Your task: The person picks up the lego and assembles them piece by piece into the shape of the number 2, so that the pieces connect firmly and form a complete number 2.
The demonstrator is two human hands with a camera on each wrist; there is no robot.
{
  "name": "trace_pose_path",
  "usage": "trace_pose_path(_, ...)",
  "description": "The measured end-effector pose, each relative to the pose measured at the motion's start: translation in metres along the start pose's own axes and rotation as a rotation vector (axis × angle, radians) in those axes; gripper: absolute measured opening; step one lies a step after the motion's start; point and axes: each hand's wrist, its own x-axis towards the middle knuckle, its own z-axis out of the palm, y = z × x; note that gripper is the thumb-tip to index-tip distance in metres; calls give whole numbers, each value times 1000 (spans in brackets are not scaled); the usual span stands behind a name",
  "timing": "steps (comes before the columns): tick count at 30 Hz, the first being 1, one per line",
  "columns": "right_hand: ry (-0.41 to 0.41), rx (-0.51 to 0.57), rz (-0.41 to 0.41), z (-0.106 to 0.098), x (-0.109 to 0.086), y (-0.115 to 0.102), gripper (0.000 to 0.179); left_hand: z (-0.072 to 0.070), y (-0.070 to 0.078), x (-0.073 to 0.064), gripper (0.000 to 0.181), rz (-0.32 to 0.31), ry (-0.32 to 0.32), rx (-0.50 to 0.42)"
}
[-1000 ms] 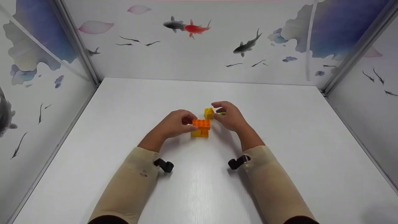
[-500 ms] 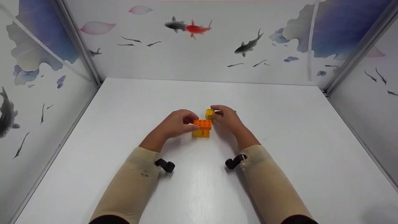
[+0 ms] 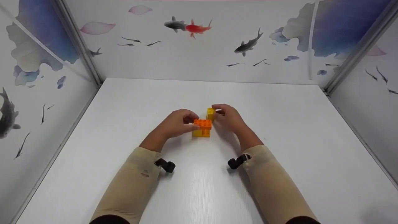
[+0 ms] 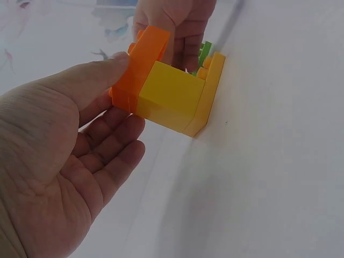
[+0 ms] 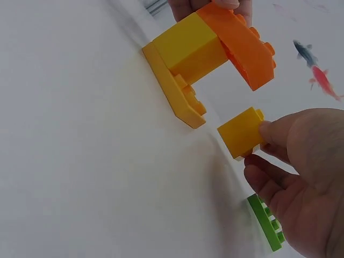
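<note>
My left hand (image 3: 175, 125) pinches the orange brick (image 3: 204, 124) on top of a small stack. Beneath it a yellow block (image 5: 185, 47) stands on one end of a flat light-orange brick (image 5: 171, 88). The orange brick overhangs on the right, leaving a gap below. Thumb and fingers of my right hand (image 3: 230, 119) pinch a separate yellow brick (image 5: 239, 132), just behind and right of the stack and apart from it. In the right wrist view a thin green brick (image 5: 264, 223) lies beside the right hand; the head view hides it behind that hand.
A white table (image 3: 186, 186) lies under everything, with printed panels (image 3: 199, 59) standing at its back and sides. Black wrist mounts (image 3: 168, 166) jut inward from both sleeves (image 3: 124, 186).
The right hand's spread fingers have come together on the yellow brick. That brick has shifted and turned slightly. Green, earlier glimpsed by the right hand, is now covered in the head view. Left hand stays put.
</note>
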Motion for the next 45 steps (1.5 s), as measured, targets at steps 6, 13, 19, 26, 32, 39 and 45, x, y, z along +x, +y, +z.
trace_pose_path(6, 9, -8, -44, -9, -12, -10, 45, -1, 1, 0, 36, -2, 3, 20)
trace_pose_path(13, 8, -8, -99, -22, -30, -19, 43, -1, 5, -1, 38, -15, 6, 25)
trace_pose_path(19, 7, -10, -160, -32, -46, -23, 41, -1, 6, -1, 38, -17, 5, 30)
trace_pose_path(26, -10, -39, -210, -32, -55, -29, 40, -2, 6, -1, 33, -21, 7, 19)
trace_pose_path(32, -36, -52, -259, -24, -57, -33, 37, -3, 4, -3, 30, -27, 5, 16)
trace_pose_path(39, -52, -73, -271, -19, -58, -34, 37, -2, 4, -4, 29, -25, 10, 16)
trace_pose_path(45, -66, -72, -279, -20, -60, -35, 34, -2, 4, -3, 29, -45, 8, 2)
